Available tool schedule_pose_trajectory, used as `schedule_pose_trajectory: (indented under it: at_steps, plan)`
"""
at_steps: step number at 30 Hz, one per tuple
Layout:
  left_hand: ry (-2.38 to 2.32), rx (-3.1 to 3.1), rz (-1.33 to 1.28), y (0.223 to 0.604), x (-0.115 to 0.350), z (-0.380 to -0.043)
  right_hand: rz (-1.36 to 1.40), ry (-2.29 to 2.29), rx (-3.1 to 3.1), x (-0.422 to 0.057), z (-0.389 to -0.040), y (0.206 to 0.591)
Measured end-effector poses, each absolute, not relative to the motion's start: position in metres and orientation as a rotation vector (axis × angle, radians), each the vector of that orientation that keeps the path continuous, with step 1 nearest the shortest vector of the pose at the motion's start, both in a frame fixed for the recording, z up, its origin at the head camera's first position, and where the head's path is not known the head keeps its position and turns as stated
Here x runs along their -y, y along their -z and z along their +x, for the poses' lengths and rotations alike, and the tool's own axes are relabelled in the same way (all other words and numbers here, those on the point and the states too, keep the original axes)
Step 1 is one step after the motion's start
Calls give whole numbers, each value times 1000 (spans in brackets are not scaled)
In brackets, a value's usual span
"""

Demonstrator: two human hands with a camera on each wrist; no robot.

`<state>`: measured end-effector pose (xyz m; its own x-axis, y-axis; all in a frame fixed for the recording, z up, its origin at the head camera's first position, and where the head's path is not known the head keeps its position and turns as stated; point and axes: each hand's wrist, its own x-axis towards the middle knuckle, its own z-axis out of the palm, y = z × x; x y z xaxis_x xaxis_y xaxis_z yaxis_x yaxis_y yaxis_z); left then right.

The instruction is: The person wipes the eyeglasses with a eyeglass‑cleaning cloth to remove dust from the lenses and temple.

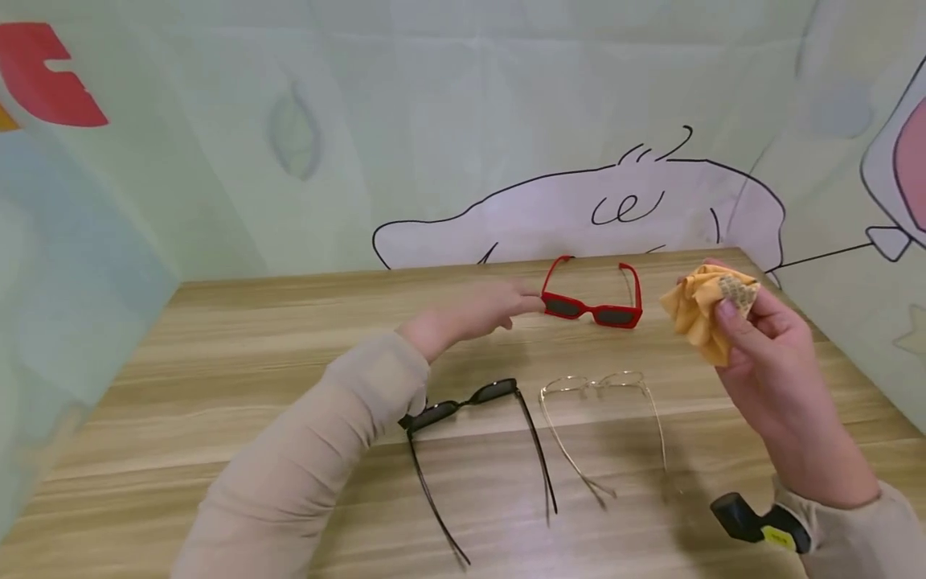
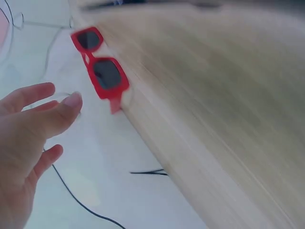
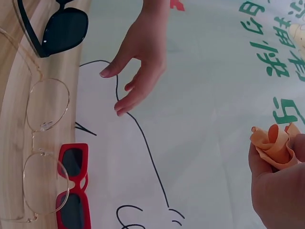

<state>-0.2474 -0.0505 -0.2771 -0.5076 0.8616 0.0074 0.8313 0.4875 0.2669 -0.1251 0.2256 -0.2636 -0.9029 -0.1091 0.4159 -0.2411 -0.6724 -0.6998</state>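
Observation:
Red-framed sunglasses (image 1: 592, 312) lie toward the back of the table with their temples spread. My left hand (image 1: 481, 312) hovers beside their left end, fingertips right at the frame in the head view; in the left wrist view the hand (image 2: 33, 129) has its thumb and fingers apart around nothing. A crumpled orange cloth (image 1: 712, 310) is gripped in my right hand (image 1: 774, 370), thumb pressed over a patterned patch on it. The right wrist view shows the same cloth (image 3: 274, 145) bunched in the fingers.
Nearer me lie black sunglasses (image 1: 463, 406), partly behind my left sleeve, and thin gold-rimmed glasses (image 1: 596, 384), both with temples pointing toward me. The wooden table (image 1: 239, 346) ends at a printed backdrop (image 1: 434, 121). A black device (image 1: 760, 523) is strapped at my right wrist.

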Motion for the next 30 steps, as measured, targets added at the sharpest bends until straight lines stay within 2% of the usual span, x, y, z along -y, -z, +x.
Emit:
schedule_pose_trajectory:
  at_steps: [5,15,22,30]
  plan:
    - [-118,-2767,1581,282,52,-272,608,-2704,1306,-229,-130,268]
    - [116,-2681,1459,300,14,-307,595,-2835,1247,-243,-128,287]
    - [342,-2649,1414,312,-2,-316,571,-2798,1299,-248,-127,286]
    - [307,-2667,1459,321,15,-311,572,-2845,1264,-247,-127,287]
